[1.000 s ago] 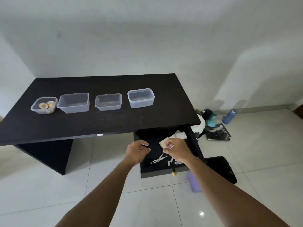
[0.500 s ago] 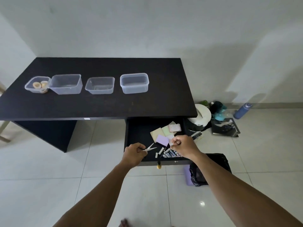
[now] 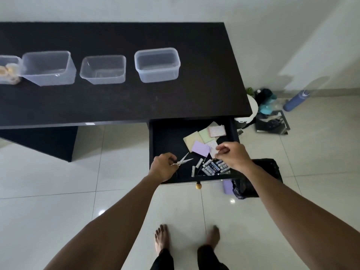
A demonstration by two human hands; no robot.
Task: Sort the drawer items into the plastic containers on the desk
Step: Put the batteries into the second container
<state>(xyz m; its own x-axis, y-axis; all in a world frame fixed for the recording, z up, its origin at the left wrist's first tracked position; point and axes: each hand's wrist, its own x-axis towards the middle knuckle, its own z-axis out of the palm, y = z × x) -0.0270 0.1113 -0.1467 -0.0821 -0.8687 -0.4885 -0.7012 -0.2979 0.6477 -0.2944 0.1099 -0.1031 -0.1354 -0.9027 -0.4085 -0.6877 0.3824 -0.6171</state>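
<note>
Across nine to one o'clock we record the black rectangular desk [image 3: 116, 106] bearing four clear plastic containers [image 3: 156, 64]. Only the leftmost container [image 3: 7, 60], at nine o'clock, holds anything: pale rolls [image 3: 10, 67]. Toward three o'clock, the open black drawer [image 3: 167, 137] holds pastel paper note pads [image 3: 200, 147] and small cylindrical batteries [image 3: 212, 166]. Our left hand [image 3: 162, 167] grips small silver scissors [image 3: 184, 160] over the drawer's front left. Our right hand [image 3: 231, 154] has its fingers curled; whether they pinch anything, we cannot tell. We judge sorting barely begun.
</note>
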